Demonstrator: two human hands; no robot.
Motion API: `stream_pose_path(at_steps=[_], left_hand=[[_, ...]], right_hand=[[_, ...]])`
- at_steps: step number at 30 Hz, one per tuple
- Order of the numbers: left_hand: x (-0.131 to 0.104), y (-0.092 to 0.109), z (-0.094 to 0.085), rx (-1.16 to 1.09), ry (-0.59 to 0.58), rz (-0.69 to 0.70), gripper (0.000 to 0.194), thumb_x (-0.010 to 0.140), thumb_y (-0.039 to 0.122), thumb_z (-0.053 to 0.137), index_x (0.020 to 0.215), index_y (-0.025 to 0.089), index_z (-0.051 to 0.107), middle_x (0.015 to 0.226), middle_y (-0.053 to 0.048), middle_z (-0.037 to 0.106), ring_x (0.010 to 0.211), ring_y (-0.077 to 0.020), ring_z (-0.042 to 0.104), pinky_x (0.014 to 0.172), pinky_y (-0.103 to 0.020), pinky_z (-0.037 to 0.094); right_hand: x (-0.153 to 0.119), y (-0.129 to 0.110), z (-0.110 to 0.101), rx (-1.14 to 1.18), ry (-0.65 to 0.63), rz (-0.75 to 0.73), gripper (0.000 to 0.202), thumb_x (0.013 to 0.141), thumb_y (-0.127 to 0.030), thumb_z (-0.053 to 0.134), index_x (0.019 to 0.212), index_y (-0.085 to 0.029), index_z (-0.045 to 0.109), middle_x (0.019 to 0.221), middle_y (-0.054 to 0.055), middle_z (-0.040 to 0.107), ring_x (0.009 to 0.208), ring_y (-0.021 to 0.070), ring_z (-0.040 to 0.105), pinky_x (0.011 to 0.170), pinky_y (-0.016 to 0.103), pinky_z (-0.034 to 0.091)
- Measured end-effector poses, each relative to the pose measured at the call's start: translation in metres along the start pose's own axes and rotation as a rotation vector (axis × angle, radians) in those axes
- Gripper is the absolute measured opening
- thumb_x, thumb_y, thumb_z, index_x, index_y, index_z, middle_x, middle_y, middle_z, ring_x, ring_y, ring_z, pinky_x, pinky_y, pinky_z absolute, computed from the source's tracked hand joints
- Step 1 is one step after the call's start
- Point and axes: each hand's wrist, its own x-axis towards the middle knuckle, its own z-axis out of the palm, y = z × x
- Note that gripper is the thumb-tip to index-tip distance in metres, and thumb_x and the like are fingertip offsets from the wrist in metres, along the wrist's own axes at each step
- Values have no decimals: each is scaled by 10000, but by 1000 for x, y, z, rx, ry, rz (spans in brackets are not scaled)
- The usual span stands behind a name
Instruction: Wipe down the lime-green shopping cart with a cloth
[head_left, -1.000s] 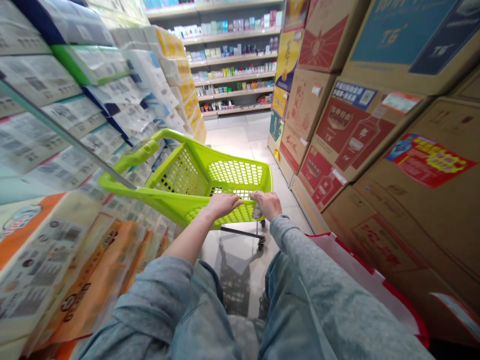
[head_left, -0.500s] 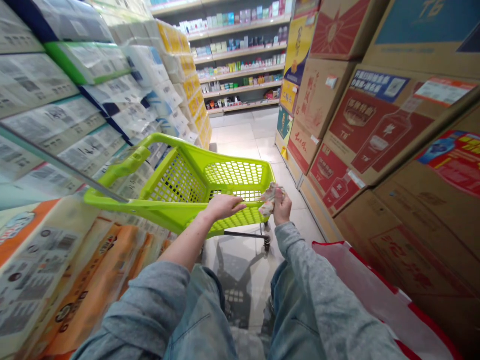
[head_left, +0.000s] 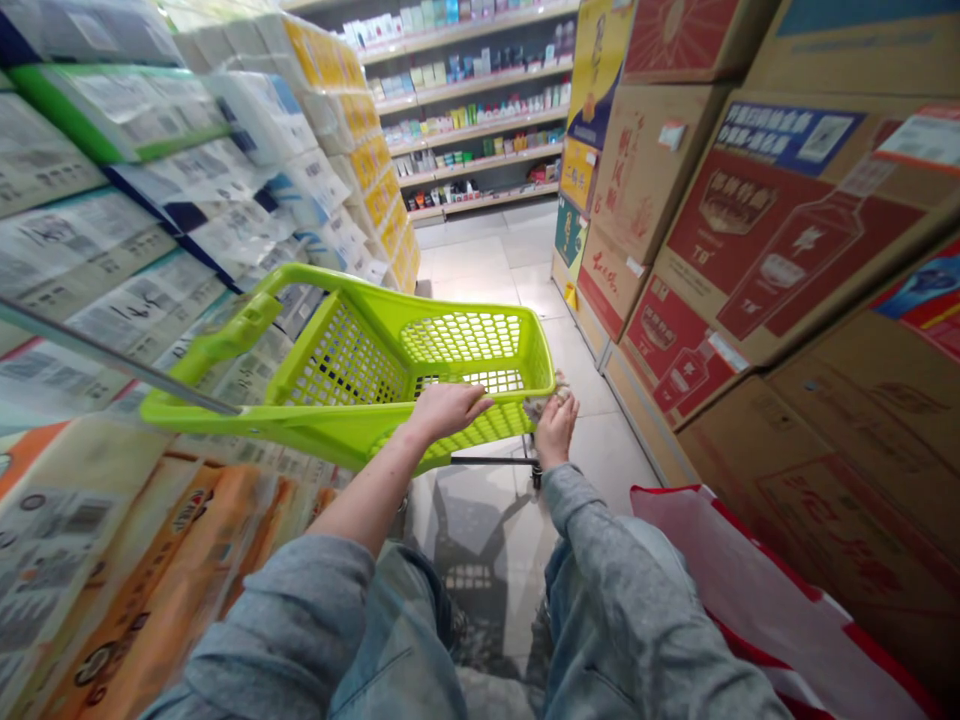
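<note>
A lime-green plastic shopping cart [head_left: 322, 415] stands sideways before me, its basket wall full of small holes. My left hand [head_left: 450, 410] lies over the near side rim, closed on it, with the fingers partly hidden. At the front corner of the basket, my right hand [head_left: 556, 425] holds a crumpled, light patterned cloth [head_left: 534, 406] against the outside of the cart. Much of the cloth is covered by the fingers.
Wrapped paper packs [head_left: 97, 320] are stacked on the left, orange packs [head_left: 157, 580] nearer. Cardboard cartons [head_left: 787, 230] line the right. A red-edged white bag [head_left: 750, 590] is at lower right. Stocked shelves [head_left: 480, 75] stand across the aisle's far end.
My right hand has turned and pressed the cloth round the cart's front corner, where less of the cloth shows. My left hand stays on the rim. The view has shifted slightly.
</note>
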Motion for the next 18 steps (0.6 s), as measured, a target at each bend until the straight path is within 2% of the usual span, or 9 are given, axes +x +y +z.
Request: stream_pose_path(at_steps=[3,6,9,11,13,15,18], left_hand=[[0,-1,2,9,8,2,531,916,577,151,939,258,575,959,-40,686,841,-198,638,675,-271,417],[0,-2,2,8,11,-11,526,918,573,157,938,255,575,953,-42,689,837,-194,639,672,-266,414],[-1,-2,1,-3,11,-36,520,915,578,175,928,251,578,951,-40,691,840,-189,639,672,-258,414],[-2,-3,0,-14,13,-44,518,913,582,183,929,251,580,954,-40,692,843,-188,638,678,-259,416],[-3,-3,0,-22,17,-44,521,913,583,183,934,249,583,960,-42,693,846,-188,638,684,-260,417],[-3,-3,0,-22,22,-37,527,916,578,176,938,248,586,964,-45,695,845,-192,640,686,-265,419],[-3,-3,1,-11,26,-34,538,918,572,166,936,243,591,951,-50,696,833,-199,643,679,-271,420]], right_hand=[[-11,3,7,-144,16,-106,474,929,-397,235,1208,-130,510,1169,183,498,1141,257,446,991,441,350],[-20,19,11,-202,7,-59,468,905,-389,289,1156,-105,563,1158,206,490,1107,270,459,951,448,383],[-27,44,17,-205,-70,33,380,846,-417,383,918,-144,637,893,136,579,842,229,556,769,401,479],[-30,58,21,-189,-148,114,315,805,-434,432,718,-188,609,639,49,547,607,182,545,595,327,480],[-31,64,23,-188,-188,168,289,783,-436,449,626,-217,553,512,6,490,494,164,513,505,292,444],[-31,61,22,-201,-176,197,270,786,-432,428,674,-217,547,532,23,529,516,183,546,506,301,446],[-30,42,18,-191,-132,220,289,811,-411,383,883,-180,541,749,97,638,696,213,621,611,331,487]])
